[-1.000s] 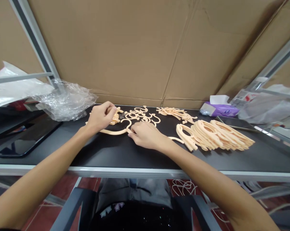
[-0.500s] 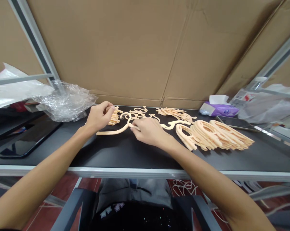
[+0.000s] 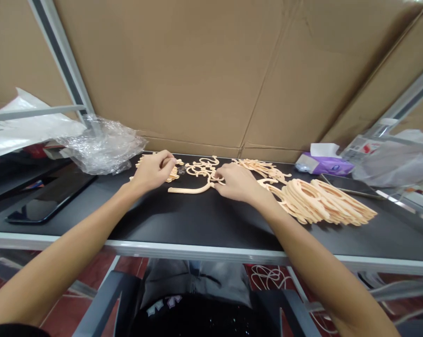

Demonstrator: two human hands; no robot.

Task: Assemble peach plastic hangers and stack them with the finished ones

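Beside the left pile of beige plastic hanger parts point(image 3: 171, 175), my left hand point(image 3: 154, 170) is closed in a pinch. A beige hanger part point(image 3: 179, 162) pokes out past its fingertips, mostly hidden. My right hand point(image 3: 238, 181) grips a beige hanger piece point(image 3: 190, 190) near the middle of the table. That piece's long curved arm points left, low over the black top; its other end is hidden by my fingers. Behind it lie loose curved hook parts point(image 3: 201, 164). Another curved piece point(image 3: 267, 181) shows just right of my right hand.
Folded beige hangers point(image 3: 315, 199) lie in a row at right, with a heap of parts point(image 3: 258, 166) behind. A purple tissue pack point(image 3: 325, 164) and clear plastic wrap point(image 3: 108, 147) stand at the back. A black phone-like slab point(image 3: 43, 201) lies left. Cardboard point(image 3: 183, 70) walls the rear.
My right hand has moved right and slightly back, carrying the hanger piece along. A part now shows at my left fingertips. The whole view has shifted a little.
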